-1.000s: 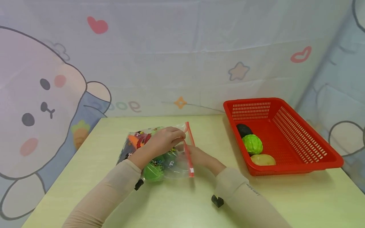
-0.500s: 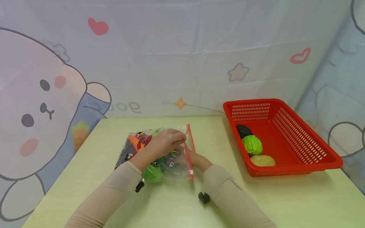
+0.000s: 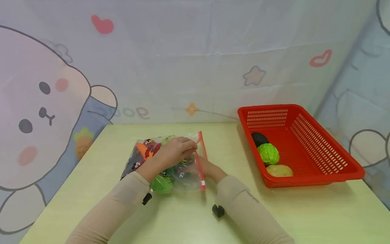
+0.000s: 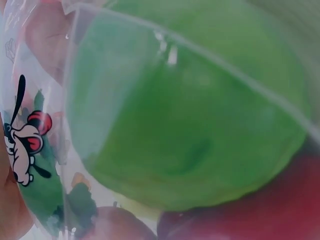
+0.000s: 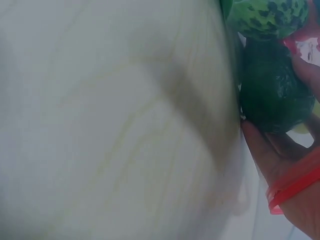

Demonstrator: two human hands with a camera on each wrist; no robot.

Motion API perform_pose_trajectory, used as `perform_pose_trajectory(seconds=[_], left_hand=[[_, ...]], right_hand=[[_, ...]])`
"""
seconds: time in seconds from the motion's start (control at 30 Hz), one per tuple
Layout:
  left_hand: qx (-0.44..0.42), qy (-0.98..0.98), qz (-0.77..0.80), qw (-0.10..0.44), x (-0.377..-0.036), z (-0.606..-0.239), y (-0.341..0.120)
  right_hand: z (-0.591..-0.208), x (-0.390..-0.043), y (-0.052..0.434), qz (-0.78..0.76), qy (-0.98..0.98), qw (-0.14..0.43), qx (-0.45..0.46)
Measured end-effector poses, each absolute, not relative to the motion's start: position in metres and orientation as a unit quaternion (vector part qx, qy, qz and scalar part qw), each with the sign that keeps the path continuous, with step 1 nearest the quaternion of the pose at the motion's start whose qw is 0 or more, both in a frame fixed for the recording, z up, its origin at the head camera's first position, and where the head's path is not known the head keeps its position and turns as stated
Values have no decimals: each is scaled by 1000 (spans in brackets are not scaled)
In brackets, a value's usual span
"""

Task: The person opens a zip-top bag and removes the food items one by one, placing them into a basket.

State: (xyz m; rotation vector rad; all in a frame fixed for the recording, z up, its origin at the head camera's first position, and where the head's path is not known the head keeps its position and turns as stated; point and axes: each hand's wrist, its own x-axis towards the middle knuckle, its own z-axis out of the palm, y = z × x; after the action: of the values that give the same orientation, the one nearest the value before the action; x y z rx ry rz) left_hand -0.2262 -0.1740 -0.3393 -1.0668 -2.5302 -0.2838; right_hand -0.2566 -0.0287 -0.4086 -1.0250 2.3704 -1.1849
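A clear zip bag printed with cartoon figures lay on the pale green worktop, stuffed with toy produce: a green round piece at the near corner, something orange at the far left, and dark pieces between. The red zip strip ran along the bag's right edge.

The left hand lay on top of the bag, its fingers curled down toward the far end of the strip; they seemed to pinch the plastic there, though the contact itself was too small to make out. The right hand sat just beside the strip's middle, fingers up against it. In the right wrist view its fingers appeared wrapped by the red strip, so it looked clamped on the seal, with a dark green toy just behind. The left wrist view showed only the green piece pressed close against the film.

By my reading, the step in hand was working the seal at the bag's mouth. Any next move would call for the left hand to anchor the bag while the right hand followed the strip evenly along its length.

To the right, well apart, a red basket held a black piece, a green cabbage toy and a potato.
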Motion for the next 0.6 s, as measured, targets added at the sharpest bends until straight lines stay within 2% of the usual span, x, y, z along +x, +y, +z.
perform_pose_trajectory(seconds=[0.1,0.27,0.6], left_hand=[[-374,-904,-99,182,-226,-339,-177],[-368,-906,-104,180,-227,-339,-175],[-363,-909,-107,175,-226,-340,-175]], right_hand=[[-408,-256,-28,-418,823,151,-353],[-401,-257,-15,-386,839,123,-362],[-378,-249,12,-313,895,93,-305]])
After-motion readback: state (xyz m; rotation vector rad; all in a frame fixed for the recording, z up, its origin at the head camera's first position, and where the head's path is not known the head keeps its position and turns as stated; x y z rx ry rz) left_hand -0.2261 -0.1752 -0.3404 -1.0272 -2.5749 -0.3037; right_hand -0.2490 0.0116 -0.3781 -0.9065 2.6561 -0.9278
